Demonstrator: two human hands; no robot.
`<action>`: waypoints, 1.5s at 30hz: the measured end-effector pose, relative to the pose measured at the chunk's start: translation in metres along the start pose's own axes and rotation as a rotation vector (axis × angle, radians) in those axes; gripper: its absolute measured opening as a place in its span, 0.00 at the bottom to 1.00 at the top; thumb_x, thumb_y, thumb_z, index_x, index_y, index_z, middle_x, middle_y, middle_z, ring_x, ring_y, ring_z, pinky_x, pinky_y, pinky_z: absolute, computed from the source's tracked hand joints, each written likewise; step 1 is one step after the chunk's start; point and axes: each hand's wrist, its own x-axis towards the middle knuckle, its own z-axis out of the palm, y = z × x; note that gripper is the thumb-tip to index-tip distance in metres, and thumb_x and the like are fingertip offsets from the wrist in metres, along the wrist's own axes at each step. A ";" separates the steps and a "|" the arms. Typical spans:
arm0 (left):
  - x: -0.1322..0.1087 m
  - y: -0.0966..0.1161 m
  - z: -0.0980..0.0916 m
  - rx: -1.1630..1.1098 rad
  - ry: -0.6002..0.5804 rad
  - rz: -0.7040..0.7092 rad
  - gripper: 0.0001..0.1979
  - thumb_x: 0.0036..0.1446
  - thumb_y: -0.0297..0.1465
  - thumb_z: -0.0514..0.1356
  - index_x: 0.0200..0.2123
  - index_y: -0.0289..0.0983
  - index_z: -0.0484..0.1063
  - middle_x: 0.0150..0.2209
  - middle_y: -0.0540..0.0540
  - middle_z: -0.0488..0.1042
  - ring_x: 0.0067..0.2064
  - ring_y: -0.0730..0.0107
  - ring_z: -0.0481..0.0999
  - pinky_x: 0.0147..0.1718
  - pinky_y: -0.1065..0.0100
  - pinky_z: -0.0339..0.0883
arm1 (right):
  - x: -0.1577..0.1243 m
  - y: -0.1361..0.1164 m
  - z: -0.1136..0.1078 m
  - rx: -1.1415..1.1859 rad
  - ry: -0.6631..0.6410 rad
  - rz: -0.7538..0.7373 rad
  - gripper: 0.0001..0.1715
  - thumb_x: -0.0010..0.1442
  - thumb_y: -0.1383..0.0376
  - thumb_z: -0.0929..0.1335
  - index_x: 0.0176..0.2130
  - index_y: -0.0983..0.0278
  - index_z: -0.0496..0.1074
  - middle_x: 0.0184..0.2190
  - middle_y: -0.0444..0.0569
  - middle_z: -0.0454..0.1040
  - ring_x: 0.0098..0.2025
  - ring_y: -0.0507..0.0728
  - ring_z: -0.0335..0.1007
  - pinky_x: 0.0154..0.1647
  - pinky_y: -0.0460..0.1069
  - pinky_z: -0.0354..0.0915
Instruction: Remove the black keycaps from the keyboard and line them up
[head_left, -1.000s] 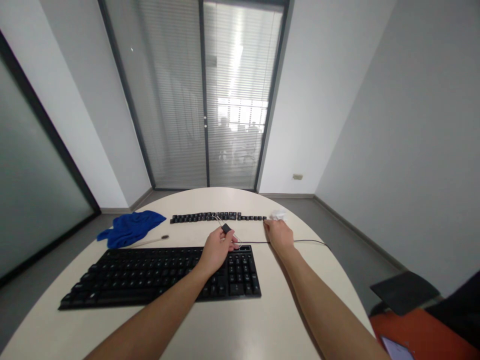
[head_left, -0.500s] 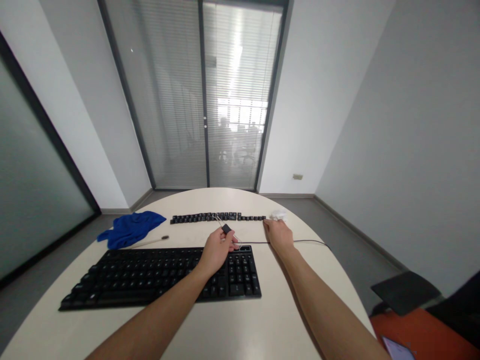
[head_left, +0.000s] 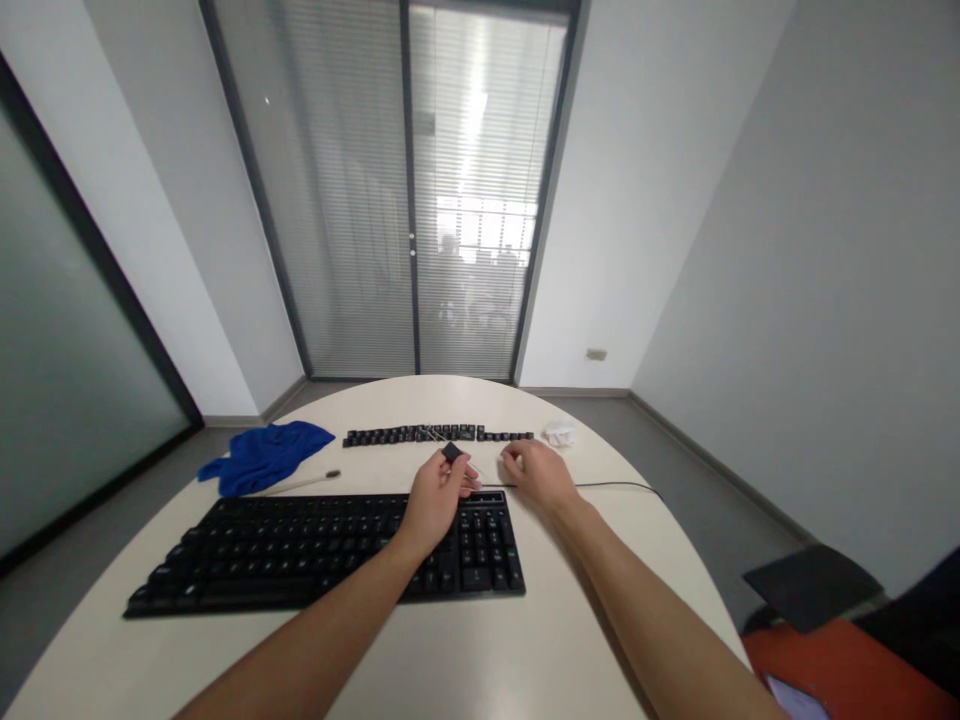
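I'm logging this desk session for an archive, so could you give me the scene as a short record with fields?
Left hand: holds a wire tool with a black middle
Right hand: fingers curled, right of the tool; contents cannot be told
Keyboard: black, on the table, partly behind the left arm
Keycaps: black, lined up beyond the keyboard
Brush: beside the blue cloth, left
White crumpled piece: right of the keycaps
Cable: reaches the table's right edge
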 end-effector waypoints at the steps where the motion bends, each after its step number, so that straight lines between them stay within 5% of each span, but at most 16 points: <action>1: -0.001 0.002 0.000 -0.007 0.006 0.025 0.18 0.55 0.45 0.60 0.37 0.33 0.70 0.29 0.46 0.77 0.30 0.69 0.79 0.28 0.71 0.73 | -0.001 -0.007 -0.001 0.044 -0.028 -0.097 0.15 0.65 0.63 0.62 0.38 0.64 0.77 0.38 0.52 0.78 0.42 0.57 0.72 0.43 0.48 0.62; 5: -0.007 0.016 -0.001 -0.028 0.026 0.140 0.19 0.57 0.44 0.59 0.40 0.34 0.70 0.31 0.45 0.78 0.32 0.68 0.79 0.31 0.70 0.73 | -0.011 -0.042 -0.009 0.194 -0.112 -0.414 0.14 0.64 0.61 0.64 0.38 0.64 0.77 0.36 0.52 0.78 0.41 0.59 0.71 0.47 0.51 0.62; 8: -0.008 0.030 -0.003 -0.029 0.066 0.181 0.18 0.58 0.44 0.58 0.39 0.34 0.70 0.31 0.45 0.78 0.32 0.67 0.79 0.32 0.69 0.72 | -0.023 -0.069 -0.014 0.337 -0.158 -0.628 0.17 0.60 0.58 0.68 0.47 0.63 0.75 0.50 0.53 0.75 0.51 0.61 0.68 0.55 0.53 0.60; 11: -0.005 0.039 -0.006 0.003 0.103 0.160 0.18 0.58 0.44 0.57 0.37 0.34 0.70 0.29 0.45 0.77 0.31 0.67 0.79 0.31 0.70 0.71 | -0.032 -0.086 -0.013 0.378 -0.237 -0.684 0.25 0.58 0.52 0.70 0.50 0.63 0.74 0.51 0.54 0.74 0.54 0.63 0.66 0.57 0.56 0.59; 23: 0.005 0.040 -0.017 0.079 0.081 0.108 0.16 0.57 0.42 0.57 0.36 0.34 0.70 0.30 0.44 0.78 0.29 0.67 0.80 0.27 0.72 0.68 | -0.026 -0.080 -0.029 0.354 -0.492 -0.568 0.31 0.53 0.52 0.73 0.54 0.60 0.74 0.58 0.54 0.68 0.58 0.65 0.64 0.61 0.57 0.58; 35: 0.039 0.038 -0.052 0.218 0.041 -0.086 0.09 0.54 0.34 0.59 0.29 0.33 0.71 0.27 0.42 0.79 0.26 0.69 0.78 0.24 0.73 0.66 | -0.038 -0.006 -0.081 0.041 -0.701 -0.128 0.32 0.41 0.69 0.73 0.49 0.65 0.78 0.56 0.54 0.70 0.54 0.66 0.70 0.55 0.51 0.64; 39: 0.054 0.034 -0.076 0.389 0.081 -0.121 0.09 0.54 0.33 0.56 0.29 0.34 0.73 0.29 0.42 0.80 0.28 0.69 0.79 0.25 0.73 0.67 | -0.037 -0.015 -0.089 -0.089 -0.675 -0.036 0.25 0.50 0.68 0.68 0.49 0.65 0.78 0.46 0.56 0.78 0.48 0.66 0.74 0.49 0.53 0.67; 45: 0.057 0.031 -0.111 0.649 0.159 -0.089 0.11 0.53 0.34 0.55 0.24 0.36 0.74 0.28 0.42 0.80 0.32 0.63 0.79 0.32 0.69 0.68 | -0.035 -0.049 -0.063 0.076 -0.444 -0.206 0.30 0.60 0.52 0.65 0.56 0.66 0.71 0.55 0.61 0.71 0.56 0.68 0.67 0.57 0.58 0.61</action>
